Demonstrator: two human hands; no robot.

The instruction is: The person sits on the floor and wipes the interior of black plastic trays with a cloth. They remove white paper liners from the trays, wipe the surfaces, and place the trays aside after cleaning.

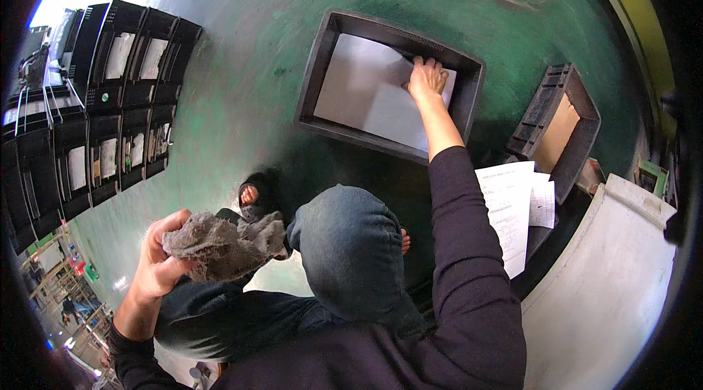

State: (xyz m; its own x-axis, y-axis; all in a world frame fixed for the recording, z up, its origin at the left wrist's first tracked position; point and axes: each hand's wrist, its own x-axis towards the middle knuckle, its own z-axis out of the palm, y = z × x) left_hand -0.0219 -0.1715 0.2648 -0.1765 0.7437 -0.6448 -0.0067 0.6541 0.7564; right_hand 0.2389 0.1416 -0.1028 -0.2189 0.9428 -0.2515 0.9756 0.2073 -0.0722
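My left hand [157, 262] is closed round a bunched, fuzzy grey rag [220, 247] at the lower left, over my bent leg. A white sheet [359, 86] lines the bottom of a black plastic crate [311, 93] on the floor ahead of me. Reaching down inside that crate, my right hand [427, 80] has its fingers curled at the sheet's far edge, towards the right end. There the sheet looks slightly lifted, with a dark gap beside it. My fingertips are partly hidden, and I see nothing else in that hand.
Stacked black crates [110, 104] stand at the left. A smaller black crate [586, 115] holding a brown cardboard piece [556, 130] is at the right. Printed papers [509, 207] lie near my right arm, beside a pale curved-looking surface [600, 280]. The floor [242, 60] is green.
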